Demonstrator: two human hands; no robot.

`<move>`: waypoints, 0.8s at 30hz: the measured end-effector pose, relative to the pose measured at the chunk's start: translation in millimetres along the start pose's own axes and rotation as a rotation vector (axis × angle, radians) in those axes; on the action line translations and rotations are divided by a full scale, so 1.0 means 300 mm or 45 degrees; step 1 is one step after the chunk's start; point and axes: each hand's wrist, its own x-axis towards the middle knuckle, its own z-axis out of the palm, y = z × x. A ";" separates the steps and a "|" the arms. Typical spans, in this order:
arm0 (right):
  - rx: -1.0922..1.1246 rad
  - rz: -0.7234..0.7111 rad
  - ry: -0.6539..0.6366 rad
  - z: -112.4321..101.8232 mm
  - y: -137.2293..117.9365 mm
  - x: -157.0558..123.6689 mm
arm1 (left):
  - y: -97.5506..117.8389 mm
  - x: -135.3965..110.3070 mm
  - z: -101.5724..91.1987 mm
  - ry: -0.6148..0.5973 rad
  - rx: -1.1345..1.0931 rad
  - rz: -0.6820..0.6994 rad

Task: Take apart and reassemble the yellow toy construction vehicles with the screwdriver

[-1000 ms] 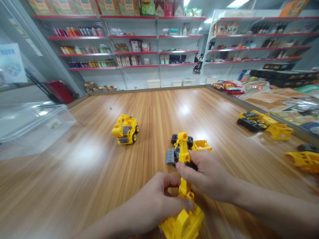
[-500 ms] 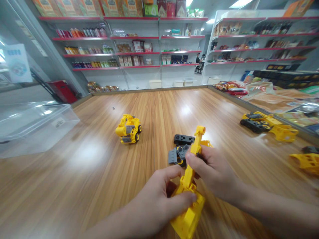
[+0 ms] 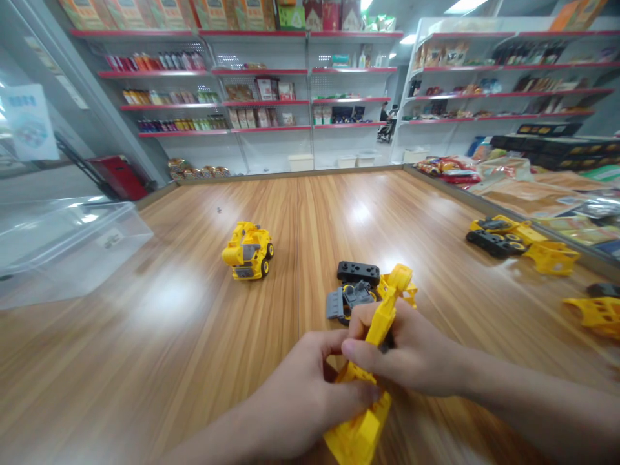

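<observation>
- Clock directions run from the yellow toy boom [image 3: 382, 323], 12 being the table's far edge.
- The boom, with its wide yellow base, is at the table's near side, between both hands.
- Left hand [image 3: 310, 387]: thumb and fingers pinch the base.
- Right hand [image 3: 416, 349]: thumb and forefinger pinch the boom's middle.
- At 12, just beyond, lie a black track piece [image 3: 358, 272] and a grey bladed piece [image 3: 356, 296]; the right hand partly covers the latter.
- The boom's tip blocks part of a yellow frame [image 3: 409, 294].
- At 10, a yellow toy truck [image 3: 247, 252] stands well apart; beyond it, toward 9, a clear bin [image 3: 72, 252].
- At 2, yellow-and-black toy parts [image 3: 494, 240]; nearer 3, a yellow piece [image 3: 595, 314].
</observation>
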 end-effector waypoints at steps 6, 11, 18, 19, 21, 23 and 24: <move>0.134 -0.022 0.254 0.013 -0.006 0.001 | -0.003 0.004 -0.014 -0.014 -0.112 0.062; 0.300 0.027 0.324 0.033 -0.013 0.006 | -0.020 -0.002 -0.015 -0.044 -0.245 0.119; 0.495 0.125 0.409 0.073 -0.001 0.000 | -0.016 0.003 -0.006 -0.073 -0.318 0.190; 0.519 0.141 0.423 0.078 0.001 -0.001 | -0.017 0.004 -0.007 -0.076 -0.320 0.184; 0.578 0.188 0.431 0.081 0.004 -0.001 | -0.019 0.002 -0.010 -0.076 -0.305 0.190; 0.694 0.266 0.432 0.067 -0.001 0.002 | -0.018 -0.011 -0.008 -0.063 -0.205 0.222; 0.768 0.304 0.440 0.054 -0.007 0.004 | -0.016 -0.020 -0.006 -0.065 -0.126 0.241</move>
